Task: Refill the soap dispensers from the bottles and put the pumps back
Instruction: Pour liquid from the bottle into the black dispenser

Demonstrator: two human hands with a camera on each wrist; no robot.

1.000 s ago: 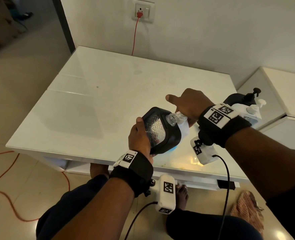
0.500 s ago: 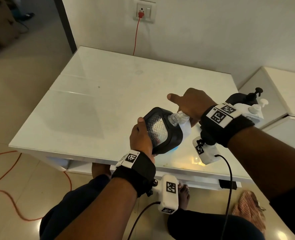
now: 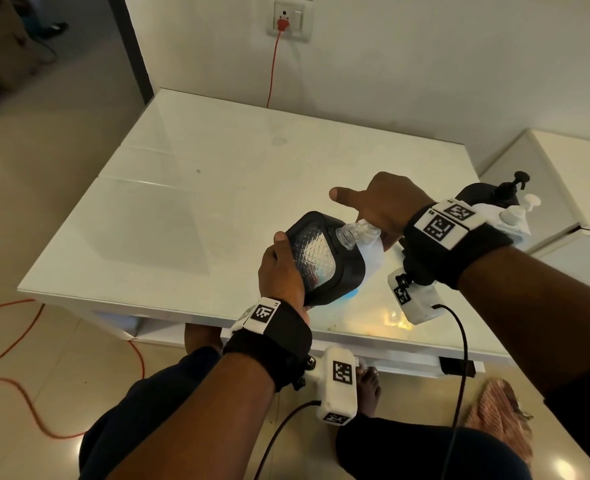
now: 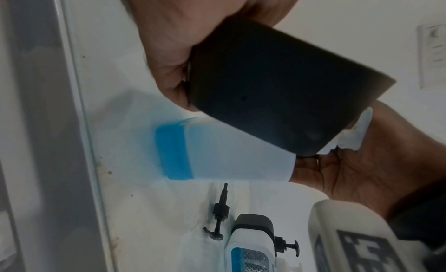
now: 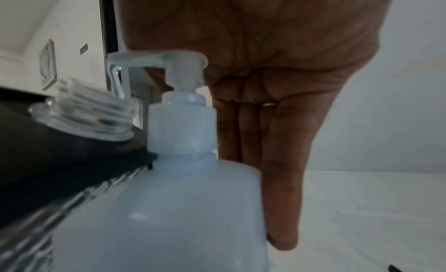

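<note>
Near the table's [image 3: 189, 216] front edge, two hands at work over the glass top. Item one: black dispenser [image 3: 324, 258], pump off, clear threaded neck open, tilted toward the bottle and clamped in the left hand [image 3: 279, 268], thumb on its front face. Item two: white refill bottle [image 4: 229, 154], standing on the table, a low band of blue soap at its base; its white pump [image 5: 173, 66] sits under the right hand [image 3: 387, 206], whose palm presses the pump head with fingers straight down behind the bottle. Nozzle meets the dispenser's neck. Item three: loose black pump [image 4: 218, 219], lying on the table, still to be refitted. Item four: second dispenser [image 4: 251, 245], white with black top, pump fitted, blue soap visible in its window, apparently done. Judged status: first dispenser mid-fill, window showing no blue yet; filling and pump refit remain.
</note>
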